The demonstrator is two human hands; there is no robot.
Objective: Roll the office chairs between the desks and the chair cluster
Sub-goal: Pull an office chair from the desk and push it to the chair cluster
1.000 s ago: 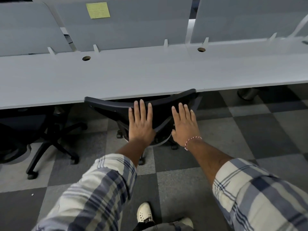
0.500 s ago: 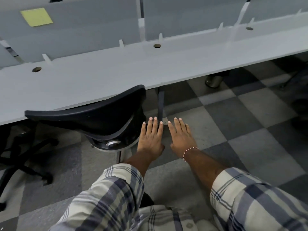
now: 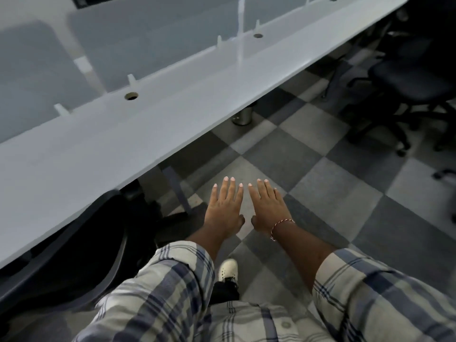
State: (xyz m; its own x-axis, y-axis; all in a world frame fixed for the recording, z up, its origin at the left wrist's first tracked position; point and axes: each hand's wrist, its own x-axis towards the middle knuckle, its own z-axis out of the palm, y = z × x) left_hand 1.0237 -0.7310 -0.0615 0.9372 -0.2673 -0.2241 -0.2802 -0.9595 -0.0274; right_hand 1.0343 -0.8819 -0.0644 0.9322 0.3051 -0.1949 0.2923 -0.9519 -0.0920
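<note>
Black office chair (image 3: 81, 243) is sitting tucked under the counter's (image 3: 148, 124) near edge, apparently parked. Left hand (image 3: 223, 208) and right hand (image 3: 267, 207) are hovering flat, fingers straight, gripping nothing, probably free for the chair cluster (image 3: 407, 77) past the right end.

The grey checkered carpet-tile floor (image 3: 320, 193) carries a black office chair (image 3: 86, 243) tucked under the long grey desk (image 3: 123, 149) and more black chairs (image 3: 407, 82) at far right.
</note>
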